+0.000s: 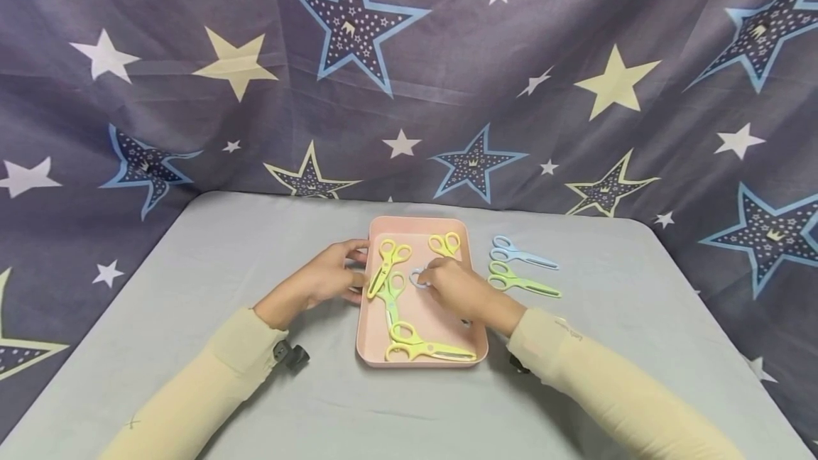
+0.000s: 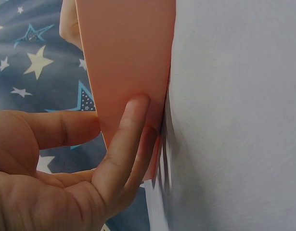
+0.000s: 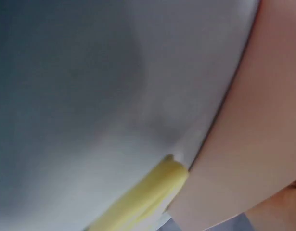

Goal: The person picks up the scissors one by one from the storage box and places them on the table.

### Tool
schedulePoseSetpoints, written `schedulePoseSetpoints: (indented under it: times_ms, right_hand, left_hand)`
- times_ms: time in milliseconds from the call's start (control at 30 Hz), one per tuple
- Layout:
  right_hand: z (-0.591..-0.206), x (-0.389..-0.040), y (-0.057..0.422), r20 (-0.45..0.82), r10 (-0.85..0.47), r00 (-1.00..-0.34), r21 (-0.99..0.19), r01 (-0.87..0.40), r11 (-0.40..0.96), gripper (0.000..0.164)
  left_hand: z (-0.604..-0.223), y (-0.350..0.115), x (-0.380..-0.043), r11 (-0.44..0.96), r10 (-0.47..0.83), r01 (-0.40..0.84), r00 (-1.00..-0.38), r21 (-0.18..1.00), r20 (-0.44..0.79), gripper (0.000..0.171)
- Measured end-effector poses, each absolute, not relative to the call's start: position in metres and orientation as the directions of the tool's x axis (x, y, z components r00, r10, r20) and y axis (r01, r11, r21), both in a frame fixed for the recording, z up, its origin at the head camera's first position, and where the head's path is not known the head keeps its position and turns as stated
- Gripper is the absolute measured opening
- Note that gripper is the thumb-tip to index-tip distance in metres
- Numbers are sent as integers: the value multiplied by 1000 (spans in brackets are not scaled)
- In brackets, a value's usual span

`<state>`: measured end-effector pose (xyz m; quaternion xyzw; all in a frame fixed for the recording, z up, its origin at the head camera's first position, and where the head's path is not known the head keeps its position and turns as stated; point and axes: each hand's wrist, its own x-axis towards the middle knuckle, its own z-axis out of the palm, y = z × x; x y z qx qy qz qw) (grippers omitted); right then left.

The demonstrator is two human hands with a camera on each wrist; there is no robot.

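A pink tray (image 1: pixel 422 307) holds several children's scissors. My left hand (image 1: pixel 329 275) rests at its left side; in the left wrist view, fairly straight fingers press the outer wall and the thumb reaches the rim. Over the tray, my right hand (image 1: pixel 456 288) pinches blue scissors (image 1: pixel 417 277) by the handle loops, covering most of them. Yellow scissors (image 1: pixel 386 265) lean at the left wall, overlapping green scissors (image 1: pixel 391 304). More yellow scissors (image 1: pixel 422 348) lie along the near end. At the far right of the tray sits another yellow pair (image 1: pixel 444 243), partly behind the right hand.
On the grey table (image 1: pixel 307 403), right of the tray, lie other blue scissors (image 1: pixel 520 255) and other green scissors (image 1: pixel 524 282), blades pointing right. A star-patterned cloth (image 1: pixel 447 105) hangs behind the table. In the right wrist view, a blurred yellow piece (image 3: pixel 143 197) shows beside the tray wall.
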<state>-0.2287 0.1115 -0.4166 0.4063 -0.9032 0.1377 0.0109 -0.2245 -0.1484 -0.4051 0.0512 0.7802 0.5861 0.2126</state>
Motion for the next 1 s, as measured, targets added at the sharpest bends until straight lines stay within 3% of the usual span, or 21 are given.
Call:
schedulePoseSetpoints:
  times_ms: [267,533,767,1000]
  right_hand:
    - [-418,-229,107,92,-765,-638,-176,-766,618,21]
    - [-418,-229,109,209,-792,-574,-146,-819,555,22]
    - [-403,-228,110,357,-811,-464,32,-861,507,26]
    - [-381,-225,119,411,-850,-330,301,-831,468,22]
  left_hand:
    - [-407,-150,-225,301,334,-178,-901,937,-278,78]
    - [-409,-150,-225,295,340,-173,-900,940,-273,77]
    - [-408,-150,-225,292,335,-174,-902,940,-271,76]
    - [-405,-150,-224,295,333,-170,-904,940,-268,76]
